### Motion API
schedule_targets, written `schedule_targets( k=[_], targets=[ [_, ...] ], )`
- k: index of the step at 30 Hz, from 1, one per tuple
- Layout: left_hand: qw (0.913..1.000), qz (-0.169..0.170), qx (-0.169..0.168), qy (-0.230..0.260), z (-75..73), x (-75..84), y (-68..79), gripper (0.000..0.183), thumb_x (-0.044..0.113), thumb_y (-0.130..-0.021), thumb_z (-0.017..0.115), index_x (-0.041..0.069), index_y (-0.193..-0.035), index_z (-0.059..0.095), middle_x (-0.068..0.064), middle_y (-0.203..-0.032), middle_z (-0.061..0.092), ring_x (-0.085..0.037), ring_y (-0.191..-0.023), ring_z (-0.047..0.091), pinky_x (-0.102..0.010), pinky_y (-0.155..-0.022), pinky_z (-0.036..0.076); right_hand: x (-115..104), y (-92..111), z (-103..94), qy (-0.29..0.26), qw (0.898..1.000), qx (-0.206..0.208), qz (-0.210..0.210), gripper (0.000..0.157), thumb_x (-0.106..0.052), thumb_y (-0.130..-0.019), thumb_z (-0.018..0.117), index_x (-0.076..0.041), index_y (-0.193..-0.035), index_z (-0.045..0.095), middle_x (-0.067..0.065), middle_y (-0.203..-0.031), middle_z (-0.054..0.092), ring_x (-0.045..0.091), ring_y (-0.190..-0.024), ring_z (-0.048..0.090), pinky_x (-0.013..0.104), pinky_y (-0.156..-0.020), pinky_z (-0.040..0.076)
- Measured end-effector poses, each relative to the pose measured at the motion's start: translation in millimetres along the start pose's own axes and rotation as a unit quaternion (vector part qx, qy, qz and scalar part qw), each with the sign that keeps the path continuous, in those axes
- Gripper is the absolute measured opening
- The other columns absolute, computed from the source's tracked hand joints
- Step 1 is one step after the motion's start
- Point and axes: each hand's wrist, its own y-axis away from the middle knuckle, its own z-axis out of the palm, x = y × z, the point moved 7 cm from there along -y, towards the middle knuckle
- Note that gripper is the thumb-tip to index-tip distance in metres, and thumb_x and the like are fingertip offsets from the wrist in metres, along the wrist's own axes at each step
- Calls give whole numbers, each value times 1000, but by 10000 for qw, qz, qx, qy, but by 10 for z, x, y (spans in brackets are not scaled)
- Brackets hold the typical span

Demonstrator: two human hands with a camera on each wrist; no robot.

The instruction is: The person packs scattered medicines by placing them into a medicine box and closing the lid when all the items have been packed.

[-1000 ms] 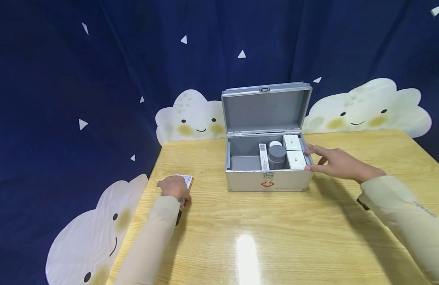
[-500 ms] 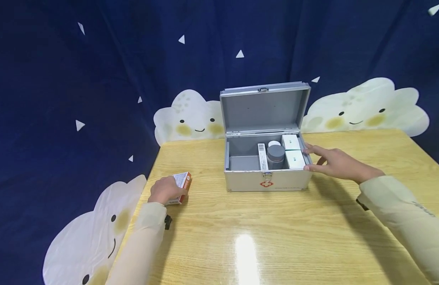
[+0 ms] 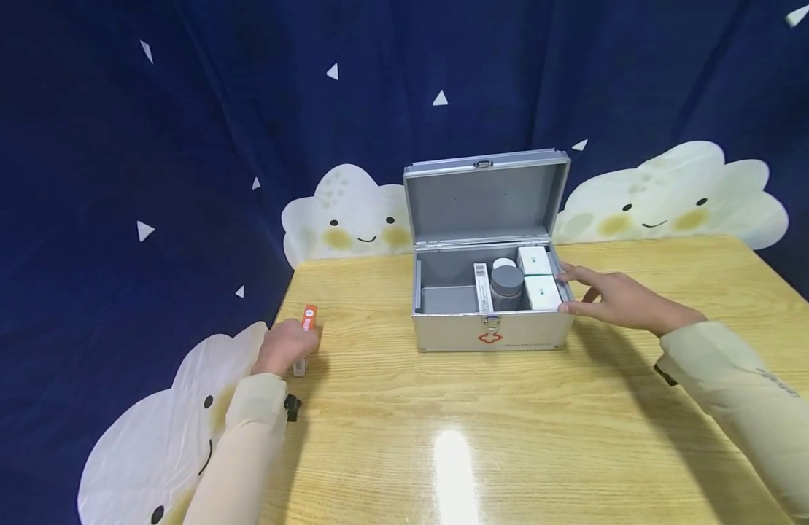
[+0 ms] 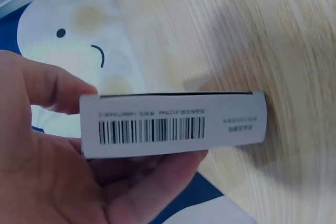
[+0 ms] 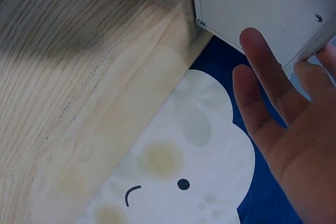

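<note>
My left hand (image 3: 286,346) grips a small white-and-orange medicine box (image 3: 308,317) at the table's left side, thumb on one face and fingers on the other. In the left wrist view the box's white narrow side with a barcode (image 4: 152,129) faces the camera. The silver first-aid case (image 3: 457,333) stands with its lid raised, a red cross mark on its front. My right hand (image 3: 617,300) rests with thumb and index finger at the case's right rim. Its other fingers (image 5: 262,53) extend fairly straight beside the case wall in the right wrist view.
Inside the case stand two white boxes (image 3: 542,292) on the right, a grey-lidded bottle (image 3: 507,288), a white-capped bottle (image 3: 504,262) and a slim white box (image 3: 483,288). Its left part shows bare grey bottom. A dark blue curtain (image 3: 351,109) hangs behind the wooden table (image 3: 378,437).
My left hand has moved left with the medicine box and turned it, so its orange narrow side now shows on top. The right hand stays at the case's rim.
</note>
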Motion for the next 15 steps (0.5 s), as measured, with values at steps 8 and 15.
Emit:
schedule_targets(
  k=[8, 15],
  targets=[
    [9999, -127, -23, -114, -43, -52, -32, 43, 34, -91, 48, -5, -96, 64, -22, -92, 65, -32, -81, 58, -35, -64, 46, 12, 10, -6, 4, 10000, 41, -36, 81, -52, -91, 66, -11, -154, 36, 26, -142, 55, 21, -96, 70, 37, -76, 53],
    [9992, -104, -342, -154, -38, -30, -33, 34, 33, -92, 51, 1, -84, 58, -14, -82, 59, -28, -73, 55, -30, -55, 40, 8, -4, -11, 144, 9999, 58, -10, 81, -55, -90, 65, -10, -153, 39, 26, -133, 62, 11, -81, 69, 37, -75, 54]
  ],
)
